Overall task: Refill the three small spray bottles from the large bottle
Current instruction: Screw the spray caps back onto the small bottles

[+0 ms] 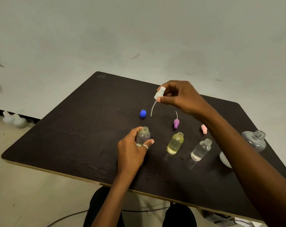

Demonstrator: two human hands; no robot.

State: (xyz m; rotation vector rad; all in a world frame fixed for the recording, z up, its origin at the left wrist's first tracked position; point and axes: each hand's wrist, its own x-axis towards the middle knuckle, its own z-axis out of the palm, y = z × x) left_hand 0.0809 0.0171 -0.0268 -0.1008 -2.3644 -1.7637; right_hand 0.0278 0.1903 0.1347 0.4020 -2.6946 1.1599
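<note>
Three small clear bottles stand uncapped in a row on the dark table point(73, 136). My left hand point(132, 149) grips the left bottle point(143, 135), which holds a little liquid. The middle bottle point(175, 143) holds yellowish liquid, and the right bottle point(201, 149) clear liquid. My right hand point(180, 95) pinches a white spray head point(159, 93) in the air, its thin tube hanging down. A purple spray head point(176, 122) and a pink spray head point(204, 128) lie on the table. The large clear bottle point(255, 140) stands uncapped at the right, partly behind my right arm. Its blue cap point(143, 113) sits behind the left bottle.
The table's near edge runs above my lap, its right edge close behind the large bottle. A pale wall stands behind. White plastic pieces point(16, 119) lie on the floor at the left, and a cable point(70, 215) runs under the table.
</note>
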